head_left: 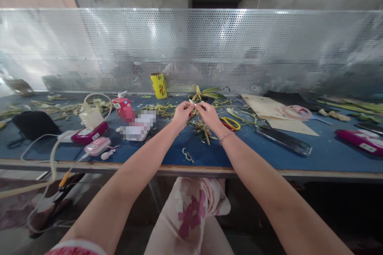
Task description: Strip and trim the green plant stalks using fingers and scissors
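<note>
My left hand (183, 113) and my right hand (208, 115) meet over the middle of the blue table, fingertips pinched close together. Between them is a small pale plant piece (194, 103), whitish and partly covered by the fingers. Just behind the hands lies a bunch of long green and straw-coloured leaves (212, 93). Withered stems and scraps (204, 131) are heaped below the fingers. Close to my right wrist are yellow-handled scissors (231, 123), partly hidden by it. A pale curled scrap (188, 154) lies nearer the table's front edge.
A yellow printed roll (158, 86) stands by the perforated metal screen (119, 40). Left are a red drink carton (123, 107), a phone (139, 126), a pink earphone case (97, 146) and cables. Right are a dark phone (284, 140), cardboard (257, 107) and a magenta box (360, 141).
</note>
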A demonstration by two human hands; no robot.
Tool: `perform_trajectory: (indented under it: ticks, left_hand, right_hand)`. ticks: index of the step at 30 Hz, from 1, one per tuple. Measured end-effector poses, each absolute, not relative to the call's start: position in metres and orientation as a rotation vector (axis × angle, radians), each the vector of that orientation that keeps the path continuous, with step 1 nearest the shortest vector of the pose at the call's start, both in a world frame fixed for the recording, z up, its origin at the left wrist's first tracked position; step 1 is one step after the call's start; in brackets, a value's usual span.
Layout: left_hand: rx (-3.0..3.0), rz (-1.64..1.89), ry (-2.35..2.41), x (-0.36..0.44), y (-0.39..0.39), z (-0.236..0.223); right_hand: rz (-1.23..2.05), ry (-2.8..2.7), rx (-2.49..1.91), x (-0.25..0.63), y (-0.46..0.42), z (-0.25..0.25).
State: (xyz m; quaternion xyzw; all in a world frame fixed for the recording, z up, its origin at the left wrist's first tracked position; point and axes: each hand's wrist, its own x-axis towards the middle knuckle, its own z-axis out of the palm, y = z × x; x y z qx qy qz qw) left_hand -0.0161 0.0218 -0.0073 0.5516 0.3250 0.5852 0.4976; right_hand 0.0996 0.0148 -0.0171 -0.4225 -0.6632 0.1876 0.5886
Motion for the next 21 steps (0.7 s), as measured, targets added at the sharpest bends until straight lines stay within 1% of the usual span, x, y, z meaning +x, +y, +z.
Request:
perform_trajectory:
  ticks: [13,21]
  left_hand:
    - [1.235,1.374,0.695,-0.0155,0.0247,-0.0068]
    - [1.441,1.379,0.734,-0.0169,0.0279,-0.0110]
  right_hand:
    - [0.569,-1.451,-0.997,0.1039,0.0171,-0.0194]
    - [0.590,-1.458,-0.953,0.1050,0.0180,-0.0191]
